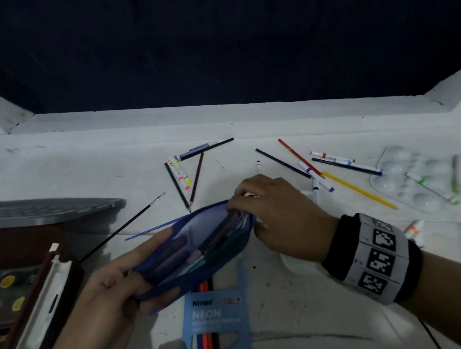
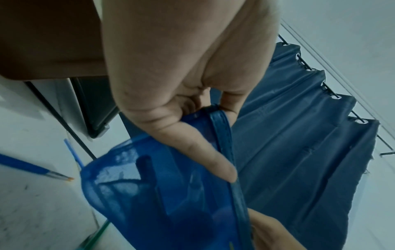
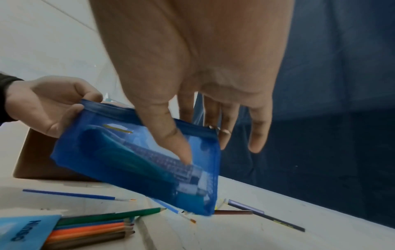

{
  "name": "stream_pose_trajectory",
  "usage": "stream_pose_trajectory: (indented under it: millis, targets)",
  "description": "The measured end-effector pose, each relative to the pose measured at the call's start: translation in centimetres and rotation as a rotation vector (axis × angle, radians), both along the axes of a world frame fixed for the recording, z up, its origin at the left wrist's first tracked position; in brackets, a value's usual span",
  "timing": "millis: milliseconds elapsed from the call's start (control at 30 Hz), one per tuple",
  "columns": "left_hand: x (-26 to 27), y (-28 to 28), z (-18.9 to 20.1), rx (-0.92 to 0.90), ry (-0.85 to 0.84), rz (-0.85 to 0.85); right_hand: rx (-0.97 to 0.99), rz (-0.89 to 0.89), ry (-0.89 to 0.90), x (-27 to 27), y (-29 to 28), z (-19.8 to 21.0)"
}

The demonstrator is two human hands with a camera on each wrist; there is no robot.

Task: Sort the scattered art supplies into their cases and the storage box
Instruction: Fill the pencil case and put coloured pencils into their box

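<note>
Between your two hands, above the white table (image 1: pixel 102 170), sits the blue mesh pouch (image 1: pixel 196 249), zip open, markers and pens lying lengthwise inside. Your left hand (image 1: pixel 99 309) pinches the pouch's near end, thumb on one side, fingers curled round the other. Your right hand (image 1: pixel 277 212) is at the far end: thumb pressed against the mesh outside, fingers reaching over the zip edge; whether they hold anything inside is hidden. A marker band (image 1: pixel 372 257) with black-and-white coded squares wraps that wrist.

Just below the pouch lies a light-blue pencil box (image 1: pixel 213 322), printed "Ninso" and "NEON"; smaller lines too blurred to read. Coloured pencils show through its window and stick out of the top.

Left of you: an open paint set (image 1: pixel 4 297) with colour pans, and behind it a brown storage box with a grey lid (image 1: pixel 35 211). A black-handled brush (image 1: pixel 123 227) lies between box and pouch.

Further out, loose pencils and markers (image 1: pixel 189 168) lie beyond the pouch; another scatter (image 1: pixel 325 171) lies to the right, including a yellow pencil (image 1: pixel 358 190). A clear palette (image 1: pixel 413 175) lies far right.
</note>
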State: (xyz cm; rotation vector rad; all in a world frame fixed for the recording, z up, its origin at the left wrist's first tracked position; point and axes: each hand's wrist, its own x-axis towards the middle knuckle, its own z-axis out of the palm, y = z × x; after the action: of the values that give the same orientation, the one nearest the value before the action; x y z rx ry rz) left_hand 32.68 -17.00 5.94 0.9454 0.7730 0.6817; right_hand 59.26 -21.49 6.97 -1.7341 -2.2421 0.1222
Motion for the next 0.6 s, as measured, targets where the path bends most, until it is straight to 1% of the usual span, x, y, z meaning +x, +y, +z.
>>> stream_pose_trajectory:
  millis: [67,100,167,233,400,500,600]
  targets:
    - [-0.1,-0.2,0.1,0.05,0.022,-0.035,0.08,-0.019,0.095,0.7,-2.2,0.5]
    - [-0.1,-0.3,0.1,0.084,0.044,-0.048,0.094,-0.025,0.169,1.1,-3.6,0.8]
    - [0.2,-1.0,0.1,0.152,0.092,-0.103,0.08,-0.03,0.319,1.9,-6.4,1.0]
    - [0.9,-2.0,0.2,0.175,0.132,-0.144,0.05,-0.03,0.39,2.8,-9.0,0.9]
    - [3.9,-5.1,-0.3,0.12,0.183,-0.297,0.004,-0.05,0.419,5.8,-14.6,-0.3]
    - [6.4,-7.4,-0.9,0.048,0.175,-0.345,-0.093,-0.081,0.44,8.0,-17.8,-1.2]
    - [9.0,-9.6,-1.4,0.047,0.221,-0.409,-0.176,-0.12,0.43,10.2,-20.6,-1.7]
